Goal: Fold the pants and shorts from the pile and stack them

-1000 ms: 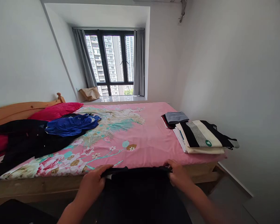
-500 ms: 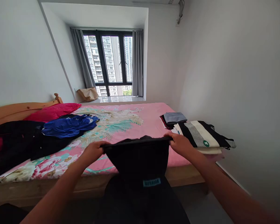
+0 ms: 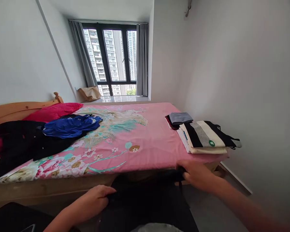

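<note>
I hold a black garment [image 3: 147, 199] by its top edge in front of the bed. My left hand [image 3: 95, 199] grips its left corner low down, below the wooden bed frame. My right hand [image 3: 195, 175] grips its right corner higher up, at the bed's front edge, so the top edge slants. The cloth hangs down from both hands, dark and blurred, and its lower part is out of view.
The bed's pink floral sheet [image 3: 135, 141] lies ahead. A stack of folded striped clothes [image 3: 207, 138] and a smaller folded grey pile [image 3: 180, 118] sit at its right. Loose black [image 3: 21, 141] and blue clothes [image 3: 70, 125] and a red pillow [image 3: 53, 111] lie at left. White wall close on the right.
Both hands had raised the black garment over the bed half a second ago; now they have dropped it low again, the left hand lower than the right.
</note>
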